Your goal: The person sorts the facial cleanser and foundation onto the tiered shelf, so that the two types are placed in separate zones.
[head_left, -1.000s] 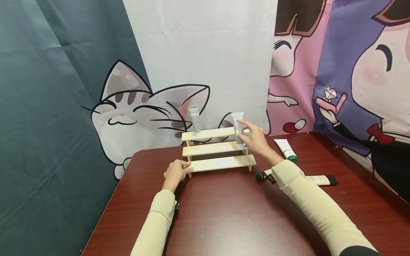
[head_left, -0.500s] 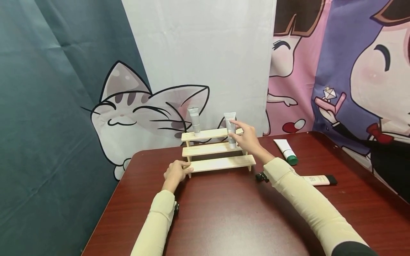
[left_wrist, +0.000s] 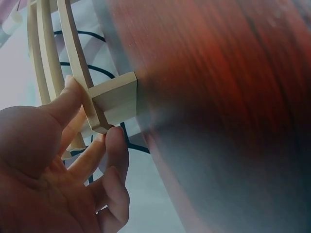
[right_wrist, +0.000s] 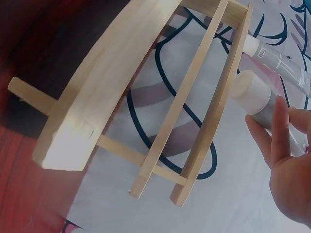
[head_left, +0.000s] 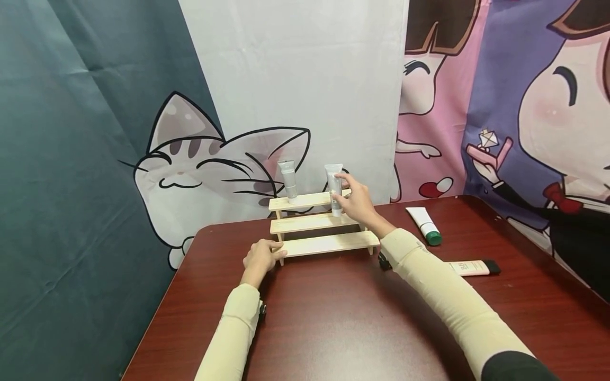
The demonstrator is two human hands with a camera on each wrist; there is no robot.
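Note:
A three-tier wooden display stand [head_left: 324, 244] stands toward the back of the table. My left hand [head_left: 260, 257] holds the left end of its lowest board, thumb on top and fingertips at the edge in the left wrist view. With thumb and fingers, my right hand [head_left: 358, 201] pinches a grey squeeze tube [head_left: 332, 181], cap down, in front of the top board [head_left: 310, 200]. In the right wrist view its white cap [right_wrist: 250, 91] is close beside the top board. Another grey squeeze tube [head_left: 288, 181] stands cap down at the top board's left end.
On the table [head_left: 324, 317], right of the stand, lies a white tube with a green cap [head_left: 424, 225]. A pale tube with a black cap [head_left: 474, 268] lies nearer, partly behind my right sleeve. A black cap [head_left: 384, 261] shows beside that sleeve. A printed cloth [head_left: 310, 79] hangs behind.
My right hand has moved left along the stand with the squeeze tube, and lately slightly up. The left hand has stayed at the stand's left end.

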